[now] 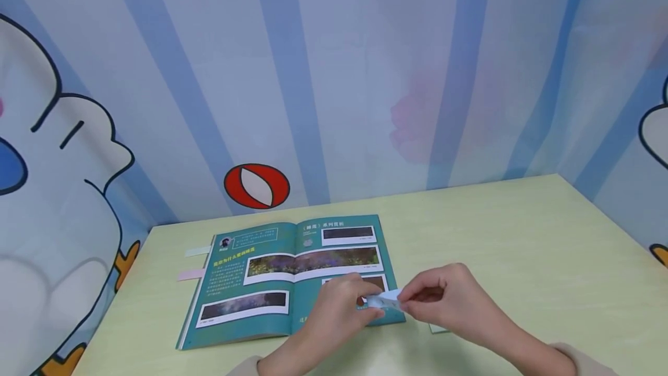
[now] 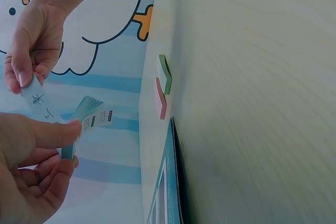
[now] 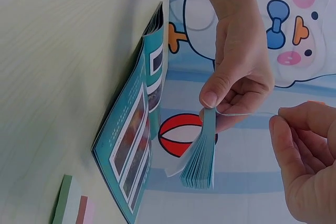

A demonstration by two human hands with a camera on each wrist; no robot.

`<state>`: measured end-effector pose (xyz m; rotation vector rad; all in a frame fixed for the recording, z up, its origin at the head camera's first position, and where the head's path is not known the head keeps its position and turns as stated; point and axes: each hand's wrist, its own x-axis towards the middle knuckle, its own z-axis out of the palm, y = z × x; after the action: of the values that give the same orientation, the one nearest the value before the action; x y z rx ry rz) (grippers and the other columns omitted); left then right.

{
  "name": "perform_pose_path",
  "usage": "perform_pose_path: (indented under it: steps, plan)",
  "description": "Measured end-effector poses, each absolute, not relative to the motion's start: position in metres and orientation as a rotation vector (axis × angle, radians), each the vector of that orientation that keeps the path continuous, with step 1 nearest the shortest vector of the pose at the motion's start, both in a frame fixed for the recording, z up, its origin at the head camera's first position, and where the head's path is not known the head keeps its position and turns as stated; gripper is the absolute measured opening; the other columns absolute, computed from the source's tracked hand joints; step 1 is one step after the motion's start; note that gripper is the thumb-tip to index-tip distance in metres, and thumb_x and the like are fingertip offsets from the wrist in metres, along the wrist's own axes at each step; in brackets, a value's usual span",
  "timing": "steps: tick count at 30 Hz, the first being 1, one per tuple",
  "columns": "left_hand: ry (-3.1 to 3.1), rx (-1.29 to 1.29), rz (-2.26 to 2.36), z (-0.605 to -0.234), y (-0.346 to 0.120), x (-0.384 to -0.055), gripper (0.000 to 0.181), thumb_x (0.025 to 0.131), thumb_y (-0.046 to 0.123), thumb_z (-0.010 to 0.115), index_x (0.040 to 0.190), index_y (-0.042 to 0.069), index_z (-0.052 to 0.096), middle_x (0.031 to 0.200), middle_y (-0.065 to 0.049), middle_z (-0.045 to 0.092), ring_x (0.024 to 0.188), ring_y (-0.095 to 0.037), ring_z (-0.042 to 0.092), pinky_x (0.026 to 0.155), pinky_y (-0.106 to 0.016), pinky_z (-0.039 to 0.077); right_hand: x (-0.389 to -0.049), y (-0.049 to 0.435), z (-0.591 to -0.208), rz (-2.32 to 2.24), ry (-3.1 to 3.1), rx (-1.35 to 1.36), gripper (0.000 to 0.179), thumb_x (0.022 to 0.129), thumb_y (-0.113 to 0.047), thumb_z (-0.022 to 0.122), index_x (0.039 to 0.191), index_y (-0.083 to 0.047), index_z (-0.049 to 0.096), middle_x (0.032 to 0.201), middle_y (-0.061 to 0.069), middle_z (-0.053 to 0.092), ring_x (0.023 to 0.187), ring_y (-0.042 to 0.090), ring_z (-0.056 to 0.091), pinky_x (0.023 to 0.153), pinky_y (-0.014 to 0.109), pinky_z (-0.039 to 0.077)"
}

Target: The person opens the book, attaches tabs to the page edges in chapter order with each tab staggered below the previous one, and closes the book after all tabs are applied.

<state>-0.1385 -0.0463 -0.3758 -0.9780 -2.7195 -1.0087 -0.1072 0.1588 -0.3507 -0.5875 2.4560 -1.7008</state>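
My left hand (image 1: 341, 300) pinches a pad of light blue sticky notes (image 3: 199, 156) between thumb and fingers, above the lower right page of an open magazine (image 1: 250, 280). The pad's loose leaves fan out at one end. My right hand (image 1: 454, 306) pinches the end of its top sheet (image 2: 39, 100), which bears dark handwriting. That sheet is lifted from the pad at the right hand's end and stays joined at the left hand. In the right wrist view the sheet shows edge-on as a thin line between both hands.
Two small pads, one green (image 2: 165, 74) and one pink (image 2: 160, 98), lie on the table (image 1: 522, 248) beside the magazine. A pale green tab (image 1: 198, 251) and a pink tab (image 1: 191, 274) stick out from its left edge. A striped cartoon backdrop (image 1: 365, 74) stands behind.
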Motion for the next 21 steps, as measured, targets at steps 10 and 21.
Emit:
perform_pose_path:
  steps: [10, 21]
  plan:
    - [-2.743, -0.985, -1.017, -0.3745, -0.0452, -0.1387, 0.016, 0.074, 0.013, 0.079, 0.089, 0.01, 0.075, 0.077, 0.007, 0.064, 0.066, -0.004, 0.053, 0.057, -0.013, 0.043, -0.1047, 0.1548, -0.3471, -1.71, 2.418, -0.717, 0.005, 0.081, -0.007, 0.07, 0.084, -0.008, 0.073, 0.08, 0.0, 0.07, 0.062, 0.01, 0.061, 0.052, 0.029, 0.052]
    - [-2.744, -0.952, -1.018, -0.3773, -0.0458, -0.1394, 0.012, 0.076, 0.011, 0.077, 0.087, 0.011, 0.075, 0.077, 0.009, 0.064, 0.064, -0.004, 0.051, 0.057, -0.013, 0.042, -0.0994, 0.1516, -0.3434, -1.722, 2.359, -0.864, 0.006, 0.08, -0.002, 0.069, 0.082, -0.007, 0.073, 0.08, -0.002, 0.07, 0.069, 0.008, 0.063, 0.06, 0.029, 0.055]
